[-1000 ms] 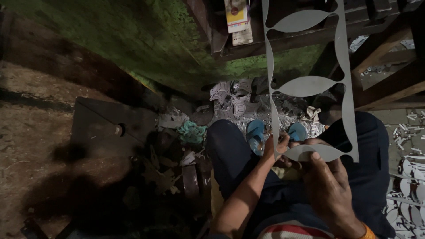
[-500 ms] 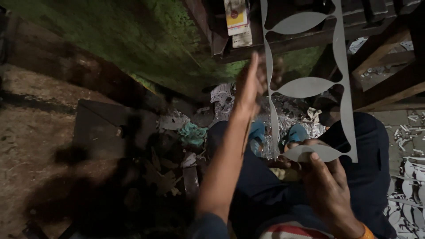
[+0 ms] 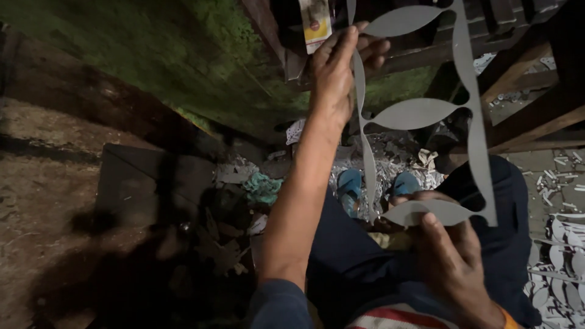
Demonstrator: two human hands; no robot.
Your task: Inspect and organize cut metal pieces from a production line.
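Head view showed left hand pinching the thin grey cut-out metal strip far up; right hand pinched its near end; pulling hard could bend it.

One cut-out metal strip, two hands, two blue sandals.

Probably a rough backyard workshop: mossy wall, sheet-metal offcuts, dirt floor.

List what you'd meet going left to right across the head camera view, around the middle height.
Dark slab → teal cloth scrap → left forearm → blue sandal → grey cut-out strip → pile of cut grey pieces.
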